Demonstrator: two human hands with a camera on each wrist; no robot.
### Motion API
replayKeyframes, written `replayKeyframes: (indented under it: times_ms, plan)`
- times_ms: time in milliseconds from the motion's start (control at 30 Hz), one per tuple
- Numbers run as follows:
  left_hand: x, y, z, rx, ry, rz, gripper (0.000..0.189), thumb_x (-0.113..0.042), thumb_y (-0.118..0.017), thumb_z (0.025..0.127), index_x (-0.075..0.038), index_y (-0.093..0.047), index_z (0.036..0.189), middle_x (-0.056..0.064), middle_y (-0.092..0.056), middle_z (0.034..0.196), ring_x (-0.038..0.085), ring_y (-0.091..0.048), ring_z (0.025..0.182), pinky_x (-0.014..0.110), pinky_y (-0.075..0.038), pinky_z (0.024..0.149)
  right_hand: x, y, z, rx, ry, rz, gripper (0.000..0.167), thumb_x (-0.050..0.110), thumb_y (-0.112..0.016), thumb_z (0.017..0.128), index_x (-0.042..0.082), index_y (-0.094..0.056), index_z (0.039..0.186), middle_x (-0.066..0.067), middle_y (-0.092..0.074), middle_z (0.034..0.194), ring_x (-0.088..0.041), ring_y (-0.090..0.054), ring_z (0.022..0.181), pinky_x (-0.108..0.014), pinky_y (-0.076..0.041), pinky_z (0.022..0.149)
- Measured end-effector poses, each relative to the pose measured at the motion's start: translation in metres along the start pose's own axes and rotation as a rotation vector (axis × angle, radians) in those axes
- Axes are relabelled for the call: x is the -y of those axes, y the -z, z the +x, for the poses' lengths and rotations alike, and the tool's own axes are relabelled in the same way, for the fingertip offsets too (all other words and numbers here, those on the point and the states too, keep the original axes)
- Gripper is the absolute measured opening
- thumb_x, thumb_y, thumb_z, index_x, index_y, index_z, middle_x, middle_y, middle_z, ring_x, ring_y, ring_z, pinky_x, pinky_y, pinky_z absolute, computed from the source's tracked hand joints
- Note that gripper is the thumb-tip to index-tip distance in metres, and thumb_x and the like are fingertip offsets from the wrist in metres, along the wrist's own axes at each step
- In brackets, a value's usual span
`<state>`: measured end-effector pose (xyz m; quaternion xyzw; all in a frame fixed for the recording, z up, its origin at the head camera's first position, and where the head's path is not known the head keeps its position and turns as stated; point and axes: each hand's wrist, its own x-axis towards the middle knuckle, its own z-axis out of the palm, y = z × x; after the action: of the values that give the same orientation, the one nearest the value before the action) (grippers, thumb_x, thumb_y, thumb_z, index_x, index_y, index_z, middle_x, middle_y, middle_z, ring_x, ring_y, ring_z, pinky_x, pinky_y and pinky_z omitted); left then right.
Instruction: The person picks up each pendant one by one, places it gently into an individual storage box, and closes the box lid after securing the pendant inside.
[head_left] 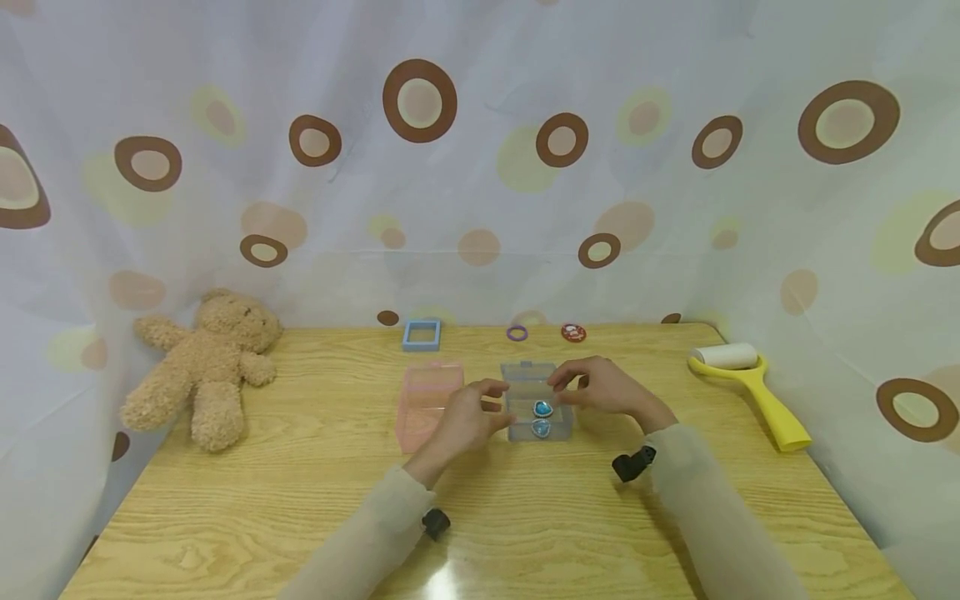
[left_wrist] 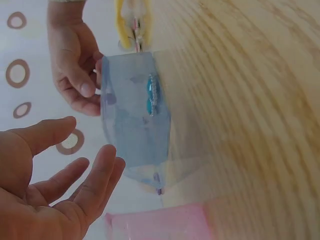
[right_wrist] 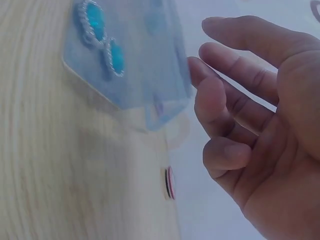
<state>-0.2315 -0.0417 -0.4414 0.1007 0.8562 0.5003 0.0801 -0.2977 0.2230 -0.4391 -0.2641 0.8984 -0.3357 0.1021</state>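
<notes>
A small see-through bluish box (head_left: 517,432) stands on the table with its lid (head_left: 516,371) tipped back. Inside it lie two blue gems (head_left: 542,408) with silver beaded rims, seen through the wall in both wrist views. My left hand (head_left: 467,417) is at the box's left side, fingers spread and relaxed, with nothing between thumb and fingers. On the other side, my right hand (head_left: 600,385) hovers by the right rim. Its fingers bend loosely and hold nothing in the right wrist view. Left of the blue box sits a pink see-through box (head_left: 412,425), partly behind my left hand.
Along the back edge lie a light blue square frame (head_left: 422,346), a purple ring (head_left: 517,333) and a red round badge (head_left: 573,333). A teddy bear (head_left: 202,367) is at the left. At the right rests a yellow-handled lint roller (head_left: 772,408). A patterned curtain (head_left: 480,183) surrounds the table.
</notes>
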Motion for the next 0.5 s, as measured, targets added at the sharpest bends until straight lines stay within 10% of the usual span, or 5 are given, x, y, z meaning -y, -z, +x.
replayKeyframes:
  times_ms: [500]
  plan:
    - [0.018,0.046,-0.017,-0.059,-0.128,-0.056,0.039,-0.017,-0.075,0.09,-0.009,-0.066,0.128,0.012,-0.066,0.129,0.029,-0.068,0.111,0.034,-0.061,0.086,-0.018,0.026,-0.019,-0.1,-0.082,0.051,0.023,0.029,-0.068,0.096,0.015,-0.07,0.115,-0.007,-0.071,0.104,-0.035,-0.067,0.079,-0.044,-0.059,0.07]
